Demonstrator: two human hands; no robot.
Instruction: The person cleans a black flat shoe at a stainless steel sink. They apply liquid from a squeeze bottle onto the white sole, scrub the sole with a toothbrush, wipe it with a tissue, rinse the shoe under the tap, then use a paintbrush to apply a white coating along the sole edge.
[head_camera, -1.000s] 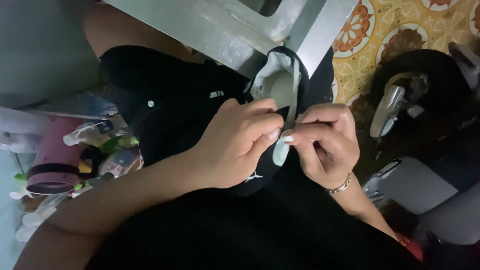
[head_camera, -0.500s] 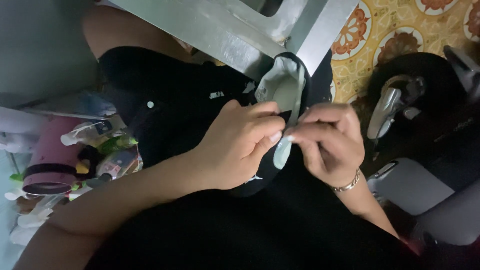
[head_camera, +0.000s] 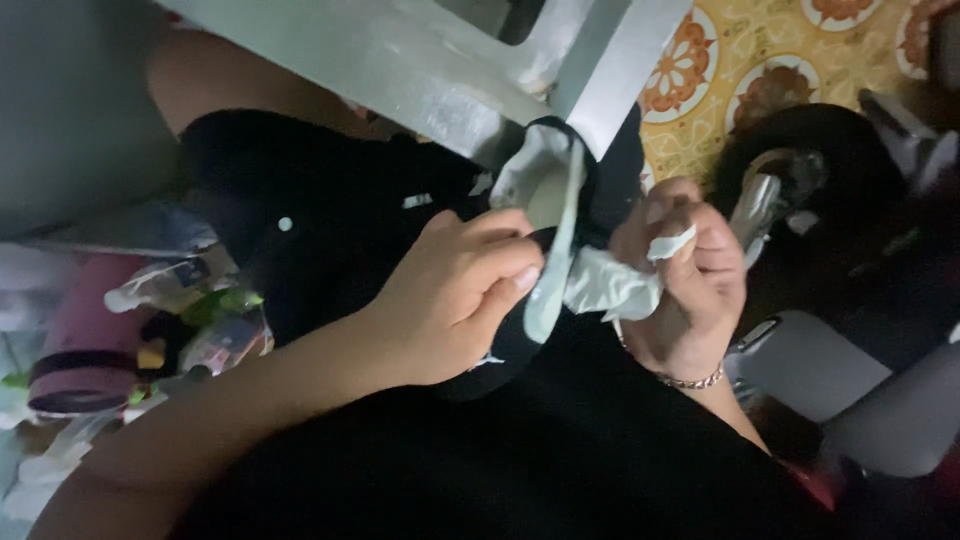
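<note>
Two hands, left (head_camera: 450, 300) gripping shoe (head_camera: 560, 200), right (head_camera: 690, 280) clutching tissue (head_camera: 610, 285)

My left hand (head_camera: 455, 300) and forearm were bare, without sleeve or ring. My right hand (head_camera: 690, 285) was also bare; its wrist carried one thin metallic chain bracelet (head_camera: 688, 380). I wore black clothing (head_camera: 540, 470) below both arms.

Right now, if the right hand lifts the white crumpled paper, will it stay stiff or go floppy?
Probably floppy: the white crumpled paper is wrinkled and bends around the right hand. It likely weighs very little, since fingertips alone pinch it. It looks thin, so it may tear easily.
</note>
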